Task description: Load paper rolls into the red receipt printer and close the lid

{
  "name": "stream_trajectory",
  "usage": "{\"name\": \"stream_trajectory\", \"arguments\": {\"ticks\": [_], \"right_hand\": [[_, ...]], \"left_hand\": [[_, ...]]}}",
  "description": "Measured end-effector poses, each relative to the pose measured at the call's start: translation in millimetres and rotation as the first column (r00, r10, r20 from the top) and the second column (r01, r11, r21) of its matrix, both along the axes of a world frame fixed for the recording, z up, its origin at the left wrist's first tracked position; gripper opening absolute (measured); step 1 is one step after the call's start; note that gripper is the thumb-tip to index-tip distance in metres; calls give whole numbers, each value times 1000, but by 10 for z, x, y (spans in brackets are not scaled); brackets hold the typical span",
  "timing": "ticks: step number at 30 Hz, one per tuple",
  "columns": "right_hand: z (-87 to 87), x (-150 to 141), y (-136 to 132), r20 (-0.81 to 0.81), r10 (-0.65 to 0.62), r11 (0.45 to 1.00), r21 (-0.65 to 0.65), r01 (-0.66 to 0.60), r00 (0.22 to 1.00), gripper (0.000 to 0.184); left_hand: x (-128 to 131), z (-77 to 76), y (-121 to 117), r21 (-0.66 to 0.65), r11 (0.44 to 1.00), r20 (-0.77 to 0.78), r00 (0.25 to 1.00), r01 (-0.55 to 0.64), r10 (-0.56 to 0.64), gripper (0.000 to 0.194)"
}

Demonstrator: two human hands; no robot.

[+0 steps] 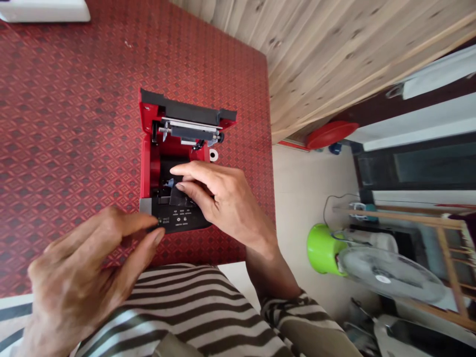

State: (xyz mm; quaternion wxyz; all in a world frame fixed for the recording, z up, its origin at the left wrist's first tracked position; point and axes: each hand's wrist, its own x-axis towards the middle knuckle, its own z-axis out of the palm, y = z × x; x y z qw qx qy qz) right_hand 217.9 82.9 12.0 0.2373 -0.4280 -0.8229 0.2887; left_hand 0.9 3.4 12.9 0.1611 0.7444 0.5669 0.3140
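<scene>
A red and black receipt printer [146,168] sits on the table with its lid [189,111] raised. The lid's underside shows a dark roller [191,133]. My right hand [226,193] reaches over the paper compartment, thumb and fingers closed on a thin black plate-like piece [181,197]. Whether this piece is loose or fixed to the printer, I cannot tell. Near the printer's front left corner is my left hand [92,253], thumb and forefinger slightly apart, fingertips beside the black front panel [189,224]. A small white roll [213,155] with a dark core stands right of the printer, partly behind it.
A red patterned cloth [74,124] covers the table. At the far left corner lies a white object [44,10]. Wooden boards [316,59] rise beyond the table's edge. On the floor at right are a green bucket [322,248] and a fan [390,275].
</scene>
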Motion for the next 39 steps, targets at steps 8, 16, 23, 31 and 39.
{"name": "stream_trajectory", "arguments": {"ticks": [8, 16, 23, 31, 39], "right_hand": [[-3, 24, 49, -98, -75, 987, -151, 59, 992, 32], [51, 95, 52, -155, -76, 994, -84, 63, 985, 25], [87, 137, 5, -51, 70, 994, 88, -66, 996, 19], [-26, 145, -92, -39, -32, 989, 142, 37, 999, 13], [-53, 199, -178, -236, -88, 990, 88, 112, 968, 8]], "left_hand": [[225, -69, 483, 203, 945, -221, 952, 257, -212, 30], [199, -43, 521, 163, 951, -242, 945, 263, -220, 11], [213, 12, 578, 125, 963, -225, 953, 237, -206, 8], [111, 16, 520, 108, 987, -21, 993, 120, -119, 21], [-149, -114, 382, 17, 984, -11, 984, -176, 176, 10]]}}
